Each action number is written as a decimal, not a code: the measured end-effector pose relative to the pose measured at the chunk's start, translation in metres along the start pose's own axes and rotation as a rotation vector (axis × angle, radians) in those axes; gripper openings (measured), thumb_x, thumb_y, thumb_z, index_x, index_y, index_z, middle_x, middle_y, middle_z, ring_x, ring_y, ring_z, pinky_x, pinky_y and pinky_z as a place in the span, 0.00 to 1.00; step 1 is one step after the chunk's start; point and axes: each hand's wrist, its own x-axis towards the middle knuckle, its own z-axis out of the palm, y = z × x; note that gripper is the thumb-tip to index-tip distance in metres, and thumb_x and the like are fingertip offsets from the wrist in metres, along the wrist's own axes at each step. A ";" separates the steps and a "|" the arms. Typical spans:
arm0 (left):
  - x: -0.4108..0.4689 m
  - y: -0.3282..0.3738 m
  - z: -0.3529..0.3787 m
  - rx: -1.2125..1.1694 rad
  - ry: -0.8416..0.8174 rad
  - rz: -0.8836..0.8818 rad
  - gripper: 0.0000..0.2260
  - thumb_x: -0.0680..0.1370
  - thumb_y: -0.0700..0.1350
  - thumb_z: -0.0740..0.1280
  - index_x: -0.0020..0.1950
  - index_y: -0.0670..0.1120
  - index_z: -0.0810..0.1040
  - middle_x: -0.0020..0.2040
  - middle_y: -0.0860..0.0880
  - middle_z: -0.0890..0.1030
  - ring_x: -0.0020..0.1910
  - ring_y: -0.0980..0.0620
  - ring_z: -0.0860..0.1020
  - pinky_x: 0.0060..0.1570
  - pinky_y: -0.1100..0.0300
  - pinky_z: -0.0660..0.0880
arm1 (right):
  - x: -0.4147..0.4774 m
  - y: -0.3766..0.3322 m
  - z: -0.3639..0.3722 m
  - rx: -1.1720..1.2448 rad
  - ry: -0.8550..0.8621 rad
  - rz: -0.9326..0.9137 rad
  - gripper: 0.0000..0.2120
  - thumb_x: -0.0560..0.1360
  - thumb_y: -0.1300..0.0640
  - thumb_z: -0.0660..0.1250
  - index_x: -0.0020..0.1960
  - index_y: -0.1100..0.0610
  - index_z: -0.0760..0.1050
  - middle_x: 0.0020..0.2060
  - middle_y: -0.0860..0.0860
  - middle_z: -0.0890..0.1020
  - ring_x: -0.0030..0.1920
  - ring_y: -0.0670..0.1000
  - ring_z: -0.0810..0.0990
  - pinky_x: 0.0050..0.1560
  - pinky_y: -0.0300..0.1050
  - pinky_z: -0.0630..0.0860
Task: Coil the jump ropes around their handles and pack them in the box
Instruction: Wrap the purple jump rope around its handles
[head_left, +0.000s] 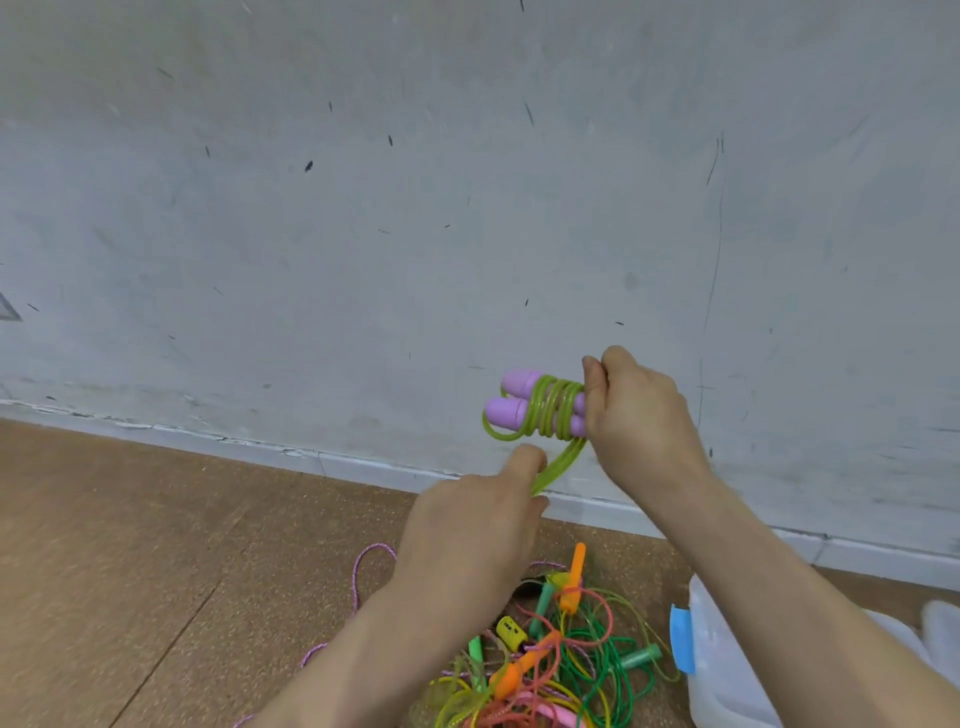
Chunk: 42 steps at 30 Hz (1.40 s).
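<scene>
Head view: the right hand (639, 415) grips one end of the paired purple handles (514, 400), raised before the wall. The left hand (478, 525) pinches the loose tail of the green rope (553, 410) below them. Several turns are wound and this coil looks nearly finished. The tangled pile (550, 654) on the floor is not yet coiled. The box (711, 649) is cut off, its inside hidden.

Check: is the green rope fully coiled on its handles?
Partly coiled: several loops of green rope wrap the purple handles, but a loose length runs to the left hand.
</scene>
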 end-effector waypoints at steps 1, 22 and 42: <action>-0.001 -0.003 0.000 0.121 0.021 0.081 0.17 0.70 0.53 0.74 0.55 0.54 0.73 0.26 0.50 0.76 0.26 0.48 0.76 0.24 0.60 0.62 | 0.001 0.001 0.002 -0.037 -0.050 0.016 0.15 0.82 0.50 0.52 0.38 0.53 0.62 0.38 0.55 0.81 0.41 0.62 0.77 0.40 0.51 0.71; 0.012 -0.052 -0.012 -1.201 -0.374 -0.189 0.03 0.69 0.38 0.75 0.39 0.46 0.85 0.36 0.49 0.84 0.37 0.58 0.79 0.39 0.66 0.75 | -0.036 -0.032 -0.005 0.275 -0.567 -0.183 0.24 0.80 0.49 0.60 0.26 0.53 0.67 0.16 0.47 0.72 0.22 0.44 0.67 0.27 0.38 0.63; 0.009 -0.045 0.038 -1.764 -0.200 -0.605 0.12 0.67 0.32 0.71 0.50 0.35 0.81 0.55 0.33 0.79 0.43 0.43 0.82 0.35 0.60 0.78 | -0.038 -0.036 -0.027 0.884 -0.494 0.117 0.08 0.76 0.59 0.68 0.40 0.60 0.72 0.26 0.52 0.71 0.25 0.49 0.67 0.24 0.37 0.63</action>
